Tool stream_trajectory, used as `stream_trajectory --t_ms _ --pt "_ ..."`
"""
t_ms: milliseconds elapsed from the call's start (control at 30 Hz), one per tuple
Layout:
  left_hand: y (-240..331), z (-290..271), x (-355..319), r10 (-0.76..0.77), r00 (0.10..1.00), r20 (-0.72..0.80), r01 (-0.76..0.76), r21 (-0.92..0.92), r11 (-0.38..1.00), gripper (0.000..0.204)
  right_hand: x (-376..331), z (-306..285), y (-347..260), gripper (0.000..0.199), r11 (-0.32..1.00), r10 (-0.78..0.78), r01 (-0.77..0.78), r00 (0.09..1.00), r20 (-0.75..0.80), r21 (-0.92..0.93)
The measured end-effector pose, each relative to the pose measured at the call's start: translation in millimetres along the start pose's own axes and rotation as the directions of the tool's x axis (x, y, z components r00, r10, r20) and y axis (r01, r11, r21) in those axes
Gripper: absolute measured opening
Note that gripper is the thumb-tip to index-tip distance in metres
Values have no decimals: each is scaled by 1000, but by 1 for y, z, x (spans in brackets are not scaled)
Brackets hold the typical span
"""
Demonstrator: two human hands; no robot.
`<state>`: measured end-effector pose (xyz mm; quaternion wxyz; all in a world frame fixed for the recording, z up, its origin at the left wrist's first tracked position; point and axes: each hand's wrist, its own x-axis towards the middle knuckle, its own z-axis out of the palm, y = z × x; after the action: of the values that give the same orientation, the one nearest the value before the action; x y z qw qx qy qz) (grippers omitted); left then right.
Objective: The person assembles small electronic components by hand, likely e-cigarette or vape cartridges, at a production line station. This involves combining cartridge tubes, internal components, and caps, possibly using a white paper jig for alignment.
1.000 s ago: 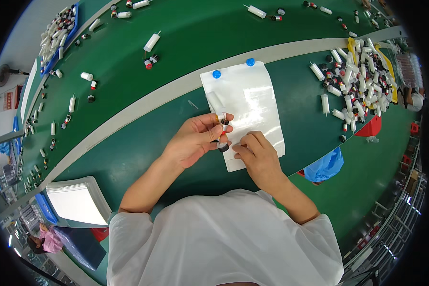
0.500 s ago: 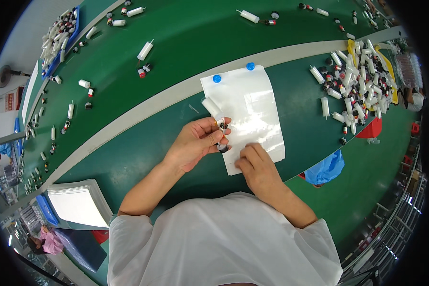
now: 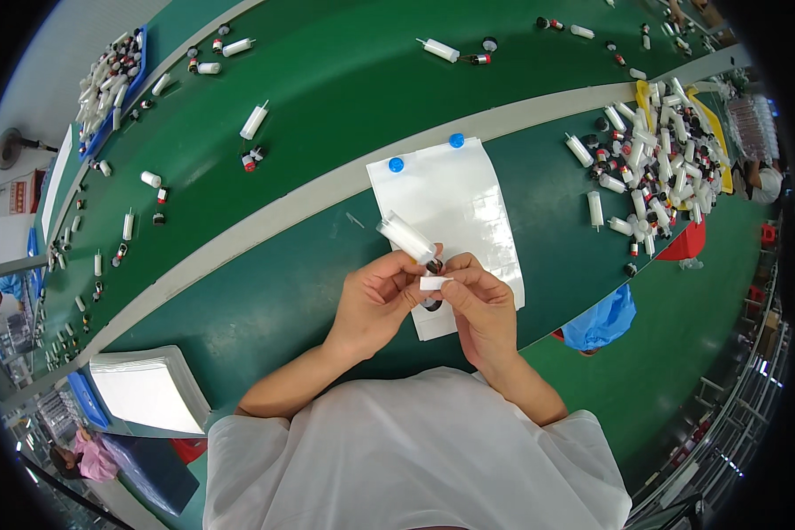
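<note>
Small white tube (image 3: 407, 238) is held above the table (image 3: 265, 291), over the lower part of the white sheet (image 3: 455, 208). Its long axis runs up-left to down-right, dark end down at the fingers. Left hand (image 3: 375, 300) has its grip pinching the tube's lower end; the tube sticks out up-left of it. Right hand (image 3: 481, 305) is just beside and touching at the fingertips, grip pressed together on a small white label (image 3: 435, 283) that sits right under the tube's dark tip. So the label is below and slightly right of the tube, almost touching, with both hands equally near.

Hard to make out: the dark cap end is mostly covered by fingers, and a dark bit under the hands can't be identified. Two blue pins (image 3: 426, 152) top the sheet. Pile of similar tubes (image 3: 654, 168) well to the right, loose ones scattered far left.
</note>
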<state>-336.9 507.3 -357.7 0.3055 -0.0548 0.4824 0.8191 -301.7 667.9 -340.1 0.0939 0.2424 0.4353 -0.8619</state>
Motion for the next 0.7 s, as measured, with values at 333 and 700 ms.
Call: stream_trajectory --t_ms 333,700 --pt "6 0 7 384 921 61 -375 407 833 34 2 -9 12 15 985 -156 151 986 -57 -89" --pt "51 -21 36 44 725 687 -403 371 837 30 19 -18 -22 38 860 320 -158 908 272 -485"
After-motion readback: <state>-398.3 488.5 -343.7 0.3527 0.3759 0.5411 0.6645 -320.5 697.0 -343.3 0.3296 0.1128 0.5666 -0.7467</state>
